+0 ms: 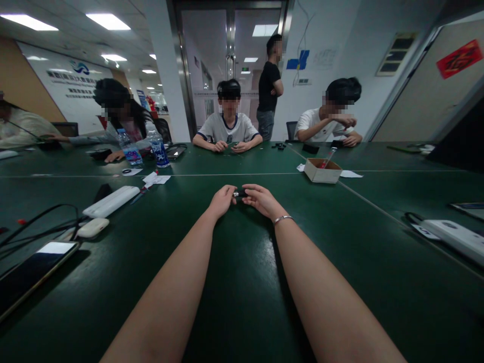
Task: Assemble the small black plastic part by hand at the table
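Over the middle of the green table, my left hand [222, 200] and my right hand [261, 199] face each other. Between their fingertips is a small dark cylindrical object with a silvery end [238, 193]; its exact kind is too small to tell. My left thumb and fingers pinch the silvery end. The dark end sits in the curled fingers of my right hand, which partly cover it. A silvery bracelet [283, 219] circles my right wrist.
An open cardboard box [322, 174] holding a clear-and-red tool stands beyond my right hand. Left are a phone [36, 269], white power strip [111, 200], cables and two water bottles [159, 150]. Another power strip [454, 237] lies right. Several people sit around the table; one stands behind.
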Demonstrator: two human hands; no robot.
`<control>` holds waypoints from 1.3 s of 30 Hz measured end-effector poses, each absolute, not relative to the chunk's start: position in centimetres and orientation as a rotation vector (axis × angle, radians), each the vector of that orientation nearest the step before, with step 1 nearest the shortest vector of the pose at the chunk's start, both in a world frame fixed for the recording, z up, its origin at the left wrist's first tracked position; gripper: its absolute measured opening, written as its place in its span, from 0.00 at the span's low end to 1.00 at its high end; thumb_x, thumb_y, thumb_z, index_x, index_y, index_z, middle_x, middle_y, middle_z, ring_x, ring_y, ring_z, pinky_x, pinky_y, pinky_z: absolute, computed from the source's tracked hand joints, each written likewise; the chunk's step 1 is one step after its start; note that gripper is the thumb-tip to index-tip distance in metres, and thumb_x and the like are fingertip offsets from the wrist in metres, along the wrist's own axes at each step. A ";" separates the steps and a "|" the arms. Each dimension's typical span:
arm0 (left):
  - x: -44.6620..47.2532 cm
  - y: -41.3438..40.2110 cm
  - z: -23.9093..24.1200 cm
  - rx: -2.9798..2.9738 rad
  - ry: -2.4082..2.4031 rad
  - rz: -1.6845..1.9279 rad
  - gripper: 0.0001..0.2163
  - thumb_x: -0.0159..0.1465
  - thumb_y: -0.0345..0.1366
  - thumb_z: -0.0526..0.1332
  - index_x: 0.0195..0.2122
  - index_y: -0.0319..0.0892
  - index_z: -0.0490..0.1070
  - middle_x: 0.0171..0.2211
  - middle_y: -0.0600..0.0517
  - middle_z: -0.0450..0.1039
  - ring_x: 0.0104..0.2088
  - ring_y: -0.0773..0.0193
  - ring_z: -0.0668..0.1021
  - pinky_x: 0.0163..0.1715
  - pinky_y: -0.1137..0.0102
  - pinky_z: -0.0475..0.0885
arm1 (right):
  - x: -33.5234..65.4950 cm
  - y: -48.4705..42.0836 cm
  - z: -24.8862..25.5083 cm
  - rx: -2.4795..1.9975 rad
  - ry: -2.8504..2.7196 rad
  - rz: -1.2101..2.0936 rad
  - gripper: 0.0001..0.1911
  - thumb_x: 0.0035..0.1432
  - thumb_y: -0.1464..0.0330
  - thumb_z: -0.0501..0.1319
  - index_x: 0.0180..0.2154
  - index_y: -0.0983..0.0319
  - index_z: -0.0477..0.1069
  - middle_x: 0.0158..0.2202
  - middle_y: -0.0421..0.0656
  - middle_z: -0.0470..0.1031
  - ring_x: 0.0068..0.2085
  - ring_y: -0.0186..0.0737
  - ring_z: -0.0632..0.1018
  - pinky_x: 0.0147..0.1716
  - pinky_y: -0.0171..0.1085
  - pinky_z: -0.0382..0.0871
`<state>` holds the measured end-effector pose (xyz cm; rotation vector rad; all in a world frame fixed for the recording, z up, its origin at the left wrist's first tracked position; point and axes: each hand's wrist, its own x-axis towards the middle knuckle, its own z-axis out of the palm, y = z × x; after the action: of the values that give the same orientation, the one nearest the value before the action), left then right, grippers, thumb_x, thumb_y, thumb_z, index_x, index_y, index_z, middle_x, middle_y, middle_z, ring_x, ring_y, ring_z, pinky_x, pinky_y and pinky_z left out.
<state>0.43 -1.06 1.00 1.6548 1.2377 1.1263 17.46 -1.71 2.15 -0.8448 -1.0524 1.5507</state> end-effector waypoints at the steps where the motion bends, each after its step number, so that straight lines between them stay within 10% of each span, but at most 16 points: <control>1: 0.4 -1.0 1.0 1.673 1.231 1.137 0.12 0.67 0.36 0.53 0.48 0.39 0.70 0.25 0.53 0.70 0.26 0.67 0.70 0.30 0.71 0.66 | 17.5 -1.7 2.1 -0.841 -1.056 1.552 0.08 0.56 0.80 0.63 0.37 0.64 0.74 0.28 0.42 0.77 0.25 0.32 0.78 0.28 0.30 0.76; 39: 0.5 -1.7 1.8 1.656 1.200 1.152 0.10 0.63 0.32 0.57 0.43 0.38 0.73 0.24 0.54 0.67 0.27 0.66 0.70 0.29 0.72 0.64 | 17.4 -1.9 2.5 -0.865 -1.068 1.581 0.08 0.59 0.82 0.61 0.37 0.65 0.72 0.29 0.44 0.78 0.25 0.34 0.80 0.27 0.30 0.77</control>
<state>0.50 -1.68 1.84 1.6565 1.2001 1.1524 17.41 -1.94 2.53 -0.8650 -1.0677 1.5814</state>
